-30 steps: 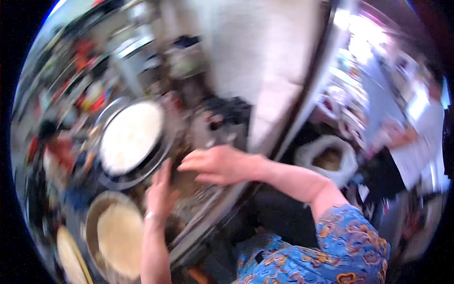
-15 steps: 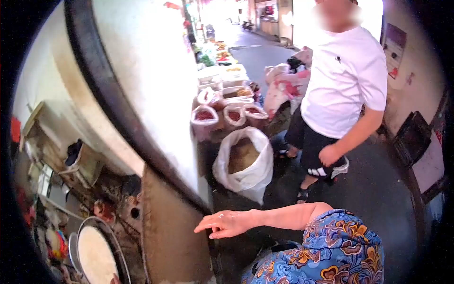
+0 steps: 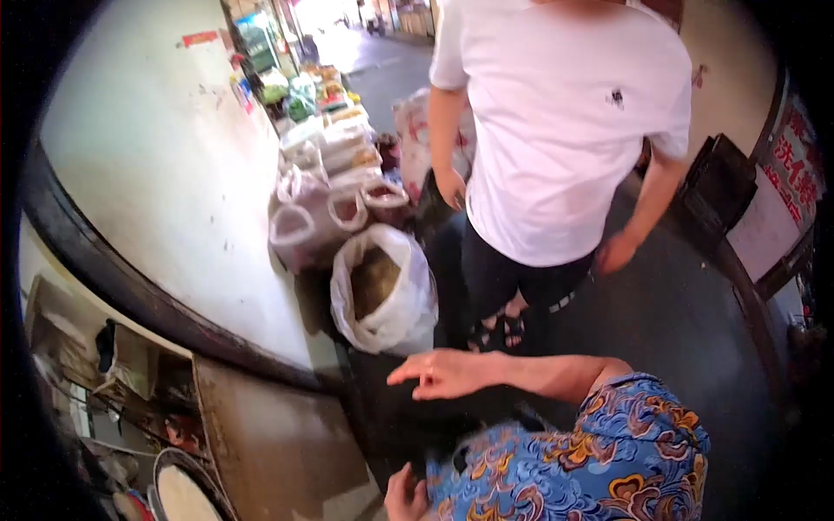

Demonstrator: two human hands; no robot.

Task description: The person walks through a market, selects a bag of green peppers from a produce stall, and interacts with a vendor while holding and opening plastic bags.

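Note:
My right hand (image 3: 443,373) reaches out across the middle, extending from a blue patterned sleeve (image 3: 643,417). Its index finger is stretched out, the thumb stands apart, and nothing is in it. Just beyond it stands a large white sack (image 3: 417,295), open at the top, with brownish contents; hand and sack appear apart. My left hand (image 3: 406,497) shows at the bottom edge, partly cut off, fingers apart and seemingly holding nothing. To its left is a brown board (image 3: 278,434). A round pan with pale white contents (image 3: 187,495) sits at the lower left.
A person in a white T-shirt (image 3: 565,130) stands close in front, arms hanging down. Several open bags (image 3: 295,226) line the white wall (image 3: 174,174). A dark ledge (image 3: 156,317) borders the wall. A black chair-like object (image 3: 721,187) stands on the right.
My view has swung right and the person in white is closer. My left hand has left the pan and come toward my body. My right hand remains stretched out.

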